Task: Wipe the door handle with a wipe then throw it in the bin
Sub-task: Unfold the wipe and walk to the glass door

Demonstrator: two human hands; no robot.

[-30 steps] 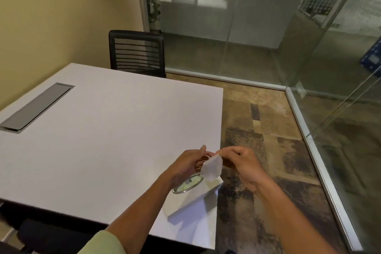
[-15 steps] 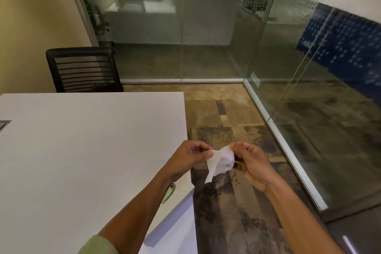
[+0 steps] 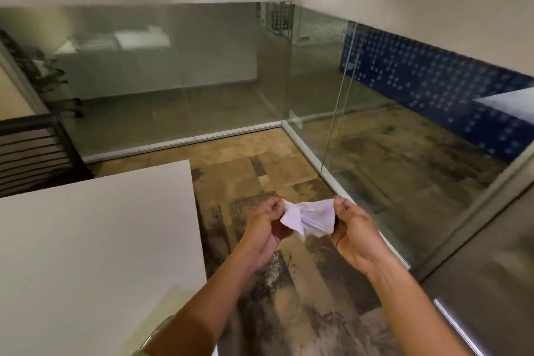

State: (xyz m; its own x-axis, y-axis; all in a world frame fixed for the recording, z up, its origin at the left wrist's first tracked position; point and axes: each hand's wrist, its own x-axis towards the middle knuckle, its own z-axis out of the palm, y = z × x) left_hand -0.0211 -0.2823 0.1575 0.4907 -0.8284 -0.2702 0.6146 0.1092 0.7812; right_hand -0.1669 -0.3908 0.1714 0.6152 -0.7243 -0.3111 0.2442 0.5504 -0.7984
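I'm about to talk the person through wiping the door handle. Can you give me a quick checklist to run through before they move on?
1. Wipe in hand: ok, pinched between left hand and right hand.
2. Wipe opened flat: not ok, it is crumpled and only partly spread.
3. Wipe clear of the white table: ok, held over the floor.
4. Door handle in view: not ok, none visible among the glass walls.
5. Bin located: cannot tell, none in view.
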